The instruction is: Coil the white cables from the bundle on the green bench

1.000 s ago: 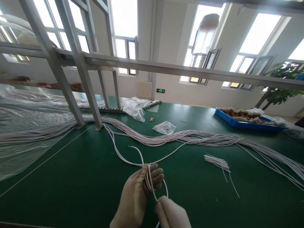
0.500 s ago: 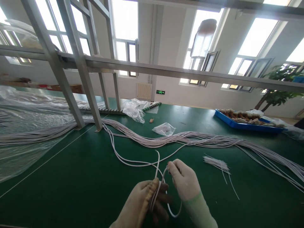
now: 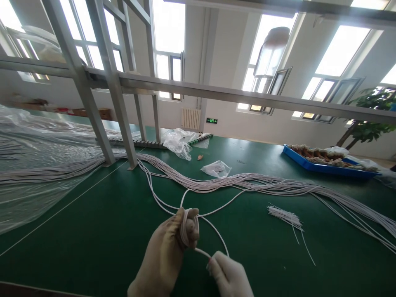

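The left hand [image 3: 168,251], in a beige glove, was raised over the green table [image 3: 93,231] with its fingers curled shut, and several turns of a thin white cord [image 3: 185,227] were wound around those fingers, close to the tips. The right hand [image 3: 227,274], in a whiter glove, was low in the picture, just beside the left one. It pinched the same cord between thumb and fingertips, closed on it, at the short stretch that ran from the coil down to it. From the coil, 2 strands went away across the table toward the long bundle of white cords [image 3: 247,183], which lay in a wave from the metal frame [image 3: 108,103] on the left to the far right edge.

The cord looked light and very soft. It bent in free loops and kept no shape of its own, so I judged that it would follow the hand easily but could also slip off the fingers or tangle with the free strands. The surface seemed smooth, maybe a little slippery under gloves. A good place to hold it seemed to be close to the coil, where the right hand was, so that the turns stay tight.

A small bunch of short white pieces [image 3: 284,216] lay to the right, well apart from both hands. A blue tray [image 3: 309,166] stood far at the right, and clear plastic sheet [image 3: 37,165] covered the left side.
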Demonstrator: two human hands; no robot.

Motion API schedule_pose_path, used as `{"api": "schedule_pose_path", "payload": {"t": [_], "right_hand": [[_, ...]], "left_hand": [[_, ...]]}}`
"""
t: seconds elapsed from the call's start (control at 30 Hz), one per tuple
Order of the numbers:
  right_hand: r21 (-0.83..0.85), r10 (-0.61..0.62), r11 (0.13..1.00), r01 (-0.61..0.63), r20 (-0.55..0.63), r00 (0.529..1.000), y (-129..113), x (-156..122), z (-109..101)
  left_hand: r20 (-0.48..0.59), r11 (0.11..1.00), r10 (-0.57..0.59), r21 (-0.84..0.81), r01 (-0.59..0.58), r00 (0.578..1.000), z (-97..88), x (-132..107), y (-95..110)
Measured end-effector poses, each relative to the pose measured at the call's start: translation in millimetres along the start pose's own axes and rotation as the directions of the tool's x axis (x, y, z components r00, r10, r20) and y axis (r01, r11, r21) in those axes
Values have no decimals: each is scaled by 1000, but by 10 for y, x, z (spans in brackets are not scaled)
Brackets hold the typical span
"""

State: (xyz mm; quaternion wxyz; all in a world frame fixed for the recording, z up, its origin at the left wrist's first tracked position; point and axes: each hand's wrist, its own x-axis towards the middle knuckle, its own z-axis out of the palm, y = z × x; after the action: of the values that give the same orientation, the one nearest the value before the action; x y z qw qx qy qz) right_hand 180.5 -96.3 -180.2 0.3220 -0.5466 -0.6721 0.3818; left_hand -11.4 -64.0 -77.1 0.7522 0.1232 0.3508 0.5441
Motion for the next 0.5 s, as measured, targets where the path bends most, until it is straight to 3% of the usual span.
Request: {"api": "schedule_pose_path", "payload": {"t": [0.1,0.23,0.3,0.37,0.43,0.5], "right_hand": [[-3,23,1000,-24,-109,994,-24,260,-391],[-99,-99,992,83,-164,982,-367,622,-686],[-179,-143,977,114,-163,976,-579,723,-663],[-227,-174,964,137,-151,973,-746,739,-559],[-252,-207,952,171,-121,971,-839,670,-412],[-293,-229,936,196,-85,970,-857,536,-246]], "left_hand": [[106,997,10,74,-18,994,-69,-67,64],[187,860,-165,509,48,968,-7,-156,20],[155,817,-226,568,101,962,62,-151,-63],[99,823,-193,558,106,976,78,-117,-174],[3,826,-40,562,31,999,20,-74,-280],[-124,800,131,599,-31,984,-74,-36,-345]]}}
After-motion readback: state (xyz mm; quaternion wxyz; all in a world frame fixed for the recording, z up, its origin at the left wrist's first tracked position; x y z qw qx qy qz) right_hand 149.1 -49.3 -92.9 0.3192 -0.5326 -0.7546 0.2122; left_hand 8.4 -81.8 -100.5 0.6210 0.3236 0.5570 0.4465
